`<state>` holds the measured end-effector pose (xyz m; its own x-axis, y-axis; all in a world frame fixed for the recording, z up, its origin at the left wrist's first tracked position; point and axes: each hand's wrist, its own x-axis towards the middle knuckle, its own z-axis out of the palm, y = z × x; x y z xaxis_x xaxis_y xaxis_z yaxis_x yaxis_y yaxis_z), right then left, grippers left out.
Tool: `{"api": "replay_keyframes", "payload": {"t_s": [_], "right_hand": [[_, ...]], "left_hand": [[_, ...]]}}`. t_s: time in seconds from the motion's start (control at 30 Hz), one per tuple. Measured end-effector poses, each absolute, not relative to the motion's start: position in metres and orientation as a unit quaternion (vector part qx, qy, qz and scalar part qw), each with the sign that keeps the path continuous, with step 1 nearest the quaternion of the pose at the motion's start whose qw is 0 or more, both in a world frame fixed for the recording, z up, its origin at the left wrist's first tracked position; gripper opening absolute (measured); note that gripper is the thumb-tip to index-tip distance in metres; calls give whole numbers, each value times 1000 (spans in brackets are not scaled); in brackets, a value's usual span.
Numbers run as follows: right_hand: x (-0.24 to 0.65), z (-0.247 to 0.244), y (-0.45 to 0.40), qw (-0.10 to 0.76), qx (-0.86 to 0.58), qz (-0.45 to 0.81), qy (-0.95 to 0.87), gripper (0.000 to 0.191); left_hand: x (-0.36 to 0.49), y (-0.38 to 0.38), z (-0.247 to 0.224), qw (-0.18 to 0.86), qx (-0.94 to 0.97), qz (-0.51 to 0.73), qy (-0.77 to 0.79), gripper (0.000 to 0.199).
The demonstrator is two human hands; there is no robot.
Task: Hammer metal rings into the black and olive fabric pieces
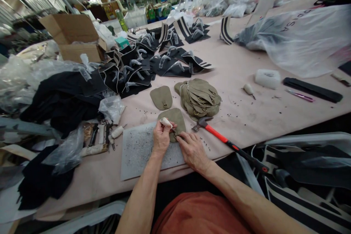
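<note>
In my left hand (161,139) is an awl with a white wrapped handle (166,122), held tilted, its tip side toward an olive fabric piece (175,117). That piece lies over the upper edge of a grey pitted board (137,153). My right hand (193,150) has its fingertips closed at the lower end of the piece, by a small tab; the fingers partly hide what they grip. Just beyond lies another olive piece (161,98) with a metal ring on a tab. Beside it is a stack of such pieces (201,98).
A hammer (225,140) with a red and black handle lies right of my right hand. Another white-handled awl (249,89) and pink tweezers (300,95) lie farther right. Black panels (164,64) with plastic-wrapped handles cover the back. Tools (101,137) lie at the left.
</note>
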<state>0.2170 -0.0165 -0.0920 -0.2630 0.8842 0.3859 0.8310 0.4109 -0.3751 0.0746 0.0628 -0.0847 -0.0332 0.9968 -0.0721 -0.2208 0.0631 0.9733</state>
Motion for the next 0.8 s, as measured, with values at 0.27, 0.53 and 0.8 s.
{"api": "replay_keyframes", "payload": {"t_s": [0.27,0.53,0.8], "right_hand": [[224,-86,-16,311,-523,105,-786,31],[325,-73,-14,133,-727,60,-671,30],[346,-61,-28,59,-752,327,-570,5]], "left_hand": [[79,58,-74,451,580,493,466,21],[68,56,-82,439,617,454,470,17],[70,57,-85,396,670,424,463,12]]}}
